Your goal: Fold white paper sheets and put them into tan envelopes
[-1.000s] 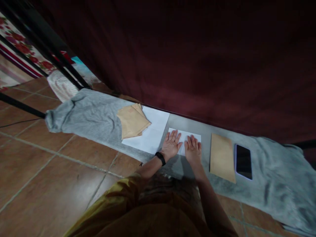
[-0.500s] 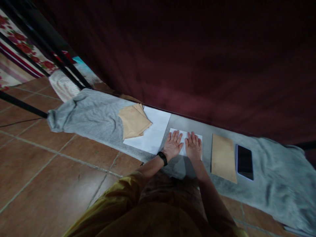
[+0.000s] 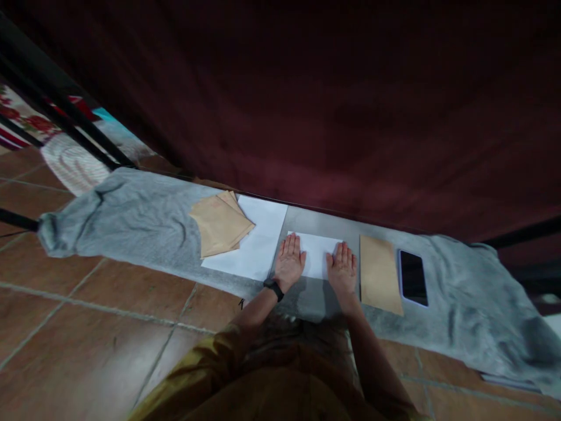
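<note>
A small white sheet of paper, perhaps folded, lies on the grey cloth in front of me. My left hand rests flat on its left end, fingers straight and close together, with a dark band on the wrist. On the right end my right hand presses flat as well, thumb slightly apart. Left of my hands is larger white paper, and several brown envelopes lie fanned over its left part. A single brown envelope lies to the right of my right hand.
A phone with a dark screen lies right of the single envelope. The grey cloth covers a narrow bench, rumpled at both ends. Behind it hangs a dark red curtain. Black metal bars stand at the left, above a tiled floor.
My hands have slid apart, from near the middle of the small white paper to its two ends, baring its centre. The camera view has shifted slightly to the right.
</note>
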Demonstrator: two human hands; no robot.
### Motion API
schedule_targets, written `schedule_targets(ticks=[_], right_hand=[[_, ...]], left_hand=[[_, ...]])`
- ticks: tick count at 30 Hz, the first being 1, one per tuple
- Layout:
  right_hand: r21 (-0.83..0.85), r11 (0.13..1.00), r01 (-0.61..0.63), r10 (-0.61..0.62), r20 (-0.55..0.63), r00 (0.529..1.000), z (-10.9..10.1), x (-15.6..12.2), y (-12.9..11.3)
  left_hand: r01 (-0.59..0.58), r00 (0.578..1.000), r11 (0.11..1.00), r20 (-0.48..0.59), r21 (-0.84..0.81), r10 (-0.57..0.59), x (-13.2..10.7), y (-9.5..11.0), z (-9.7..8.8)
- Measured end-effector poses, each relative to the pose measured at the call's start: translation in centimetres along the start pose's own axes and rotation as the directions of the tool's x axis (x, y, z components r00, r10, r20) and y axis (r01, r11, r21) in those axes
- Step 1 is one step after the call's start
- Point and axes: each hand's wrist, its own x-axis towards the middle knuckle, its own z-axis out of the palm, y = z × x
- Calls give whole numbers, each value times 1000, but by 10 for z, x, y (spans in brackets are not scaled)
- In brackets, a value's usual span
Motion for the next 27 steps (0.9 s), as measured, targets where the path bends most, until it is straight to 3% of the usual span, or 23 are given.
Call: schedule_targets(ticks=[4,9,12,22,27], right_hand=[[-3,1000,-23,23,12,1000,-4,-1,-4],[27,999,-27,27,12,1000,-5,0,-5],[36,999,-31,30,33,999,-4,1,-4],[9,1000,-22,22,13,1000,-2,-1,-4],[15,1000,-19,19,5,1000,-3,1,-2]], left_hand=[[33,999,999,-27,6,-32,-3,13,-1],[-199,979,979,25,-53,200,-2,41,4],[-214,975,974,45,-72,218,2,46,8],[-84,996,996,7,12,84,0,6,5],[-115,993,993,14,26,114,-7,-4,0]])
